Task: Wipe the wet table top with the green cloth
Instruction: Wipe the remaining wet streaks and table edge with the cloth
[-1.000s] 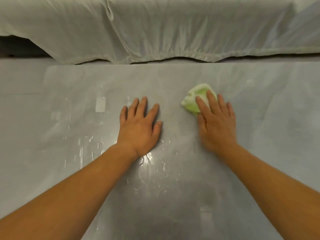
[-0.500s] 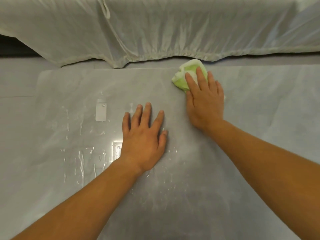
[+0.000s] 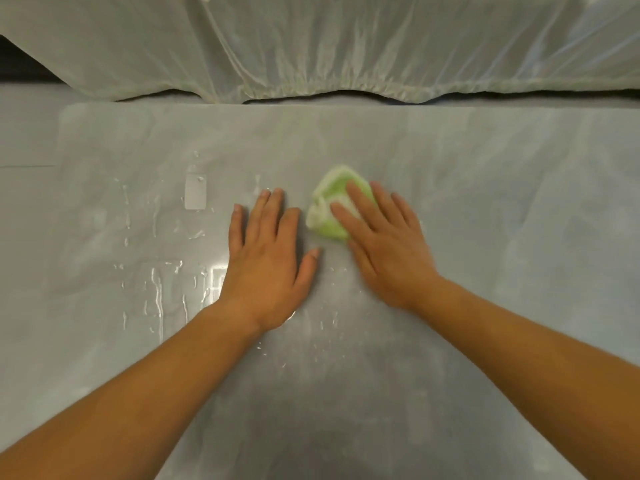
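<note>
Green cloth pressed under flat right hand, left hand spread flat on wet table top

Both hands are lying flat on the table top: left hand at nine o'clock of the right hand, which is lying on the cloth; water streaks at nine o'clock again.

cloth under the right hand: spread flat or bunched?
Bunched. The cloth shows as a compact wad with folds and a rolled pale edge, pressed on the table by the right hand; its underside is hidden.
</note>
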A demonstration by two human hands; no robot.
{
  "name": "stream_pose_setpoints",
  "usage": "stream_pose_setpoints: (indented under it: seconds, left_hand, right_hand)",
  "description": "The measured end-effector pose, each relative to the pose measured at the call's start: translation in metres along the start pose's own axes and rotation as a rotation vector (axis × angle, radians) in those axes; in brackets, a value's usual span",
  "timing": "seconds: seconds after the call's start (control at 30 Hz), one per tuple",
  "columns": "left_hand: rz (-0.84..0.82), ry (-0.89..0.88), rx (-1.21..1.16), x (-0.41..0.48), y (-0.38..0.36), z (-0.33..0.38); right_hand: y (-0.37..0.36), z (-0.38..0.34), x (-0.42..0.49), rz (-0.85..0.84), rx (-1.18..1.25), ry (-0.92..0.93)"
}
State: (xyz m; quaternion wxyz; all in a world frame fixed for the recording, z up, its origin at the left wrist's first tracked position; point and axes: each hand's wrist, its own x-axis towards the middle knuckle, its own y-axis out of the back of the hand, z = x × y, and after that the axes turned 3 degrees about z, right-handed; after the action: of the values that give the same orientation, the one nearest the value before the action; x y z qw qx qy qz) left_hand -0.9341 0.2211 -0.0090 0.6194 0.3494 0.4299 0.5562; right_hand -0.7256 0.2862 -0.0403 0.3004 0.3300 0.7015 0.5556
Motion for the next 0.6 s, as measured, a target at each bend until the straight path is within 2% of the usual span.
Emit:
stream_pose_setpoints:
  seconds: [0.07,0.1,0.17,0.27,0.33,0.47,0.53,0.6]
  left_hand:
    - [-0.016,-0.017,0.033,-0.021,-0.001,0.004]
    - [-0.026,-0.030,0.051,-0.031,-0.003,0.007]
    - [-0.043,-0.049,0.088,-0.050,-0.009,0.012]
    - [-0.068,-0.016,0.130,-0.070,-0.019,0.014]
    - [-0.081,0.003,0.146,-0.077,-0.023,0.012]
    - [-0.084,0.026,0.160,-0.077,-0.024,0.011]
    - [-0.081,0.031,0.155,-0.077,-0.021,0.013]
    - [-0.066,0.036,0.129,-0.083,-0.020,0.017]
  right_hand:
    - [0.005,0.021,-0.026,-0.058,-0.011,0.099]
    - [0.008,0.034,-0.025,-0.046,-0.016,0.076]
    - [0.010,0.048,-0.011,0.021,-0.010,-0.102]
    - [0.003,0.021,-0.008,0.084,0.035,-0.324]
    - [-0.007,-0.009,-0.043,0.084,0.015,-0.251]
    - [-0.007,-0.010,-0.123,-0.037,0.021,0.088]
    - [-0.003,0.009,-0.124,-0.010,0.022,0.054]
    - [-0.004,0.008,-0.116,0.037,0.031,-0.123]
